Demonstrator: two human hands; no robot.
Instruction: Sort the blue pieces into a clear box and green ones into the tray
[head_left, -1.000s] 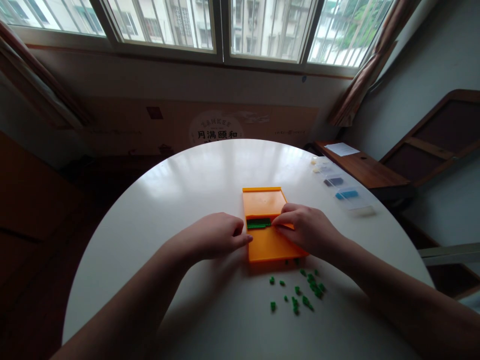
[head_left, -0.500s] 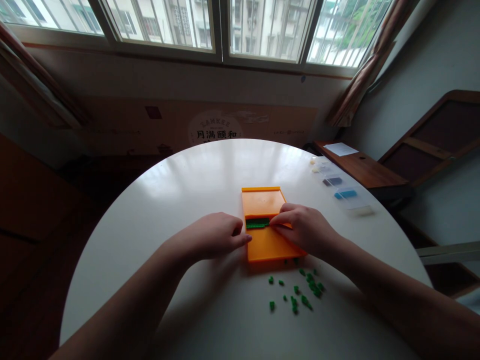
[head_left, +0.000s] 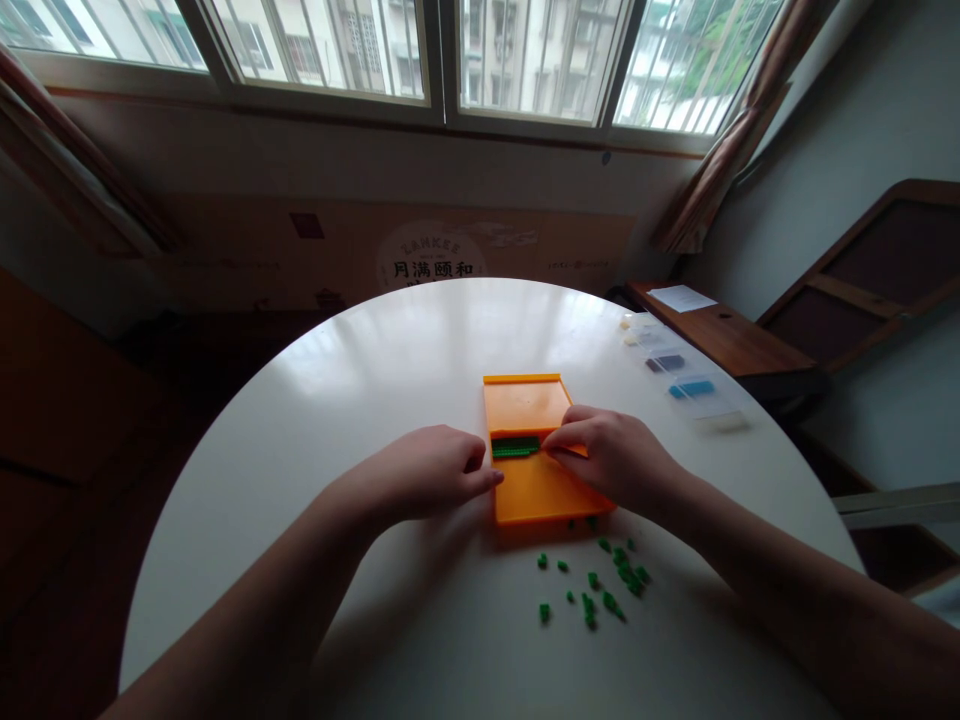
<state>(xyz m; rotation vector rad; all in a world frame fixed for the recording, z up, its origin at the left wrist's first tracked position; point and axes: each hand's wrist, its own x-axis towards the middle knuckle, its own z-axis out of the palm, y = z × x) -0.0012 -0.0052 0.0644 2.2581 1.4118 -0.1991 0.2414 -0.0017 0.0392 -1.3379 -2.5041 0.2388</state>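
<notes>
An orange plastic tray (head_left: pixel 536 492) lies on the white round table. Rows of small green pieces (head_left: pixel 511 447) fill the left part of a slot across its middle. At the tray's left edge is my left hand (head_left: pixel 442 465), fingers curled, the thumb tip resting over the rim. My right hand (head_left: pixel 607 450) reaches over the tray's right side. Its thumb and forefinger pinch together at the right end of the green rows; whatever is between the fingertips is too small to make out. Loose green pieces (head_left: pixel 624 570) are scattered on the table in front of the tray.
Clear plastic packets with blue pieces (head_left: pixel 691 388) and dark pieces (head_left: pixel 666 363) lie along the right side of the table (head_left: pixel 360 350). Beyond that edge stands a brown wooden desk (head_left: pixel 739 340) with a white paper (head_left: pixel 681 298) on it.
My right hand's fingertips have shifted very slightly right, away from the end of the green rows. My left hand, the tray and the loose pieces stay as they were.
</notes>
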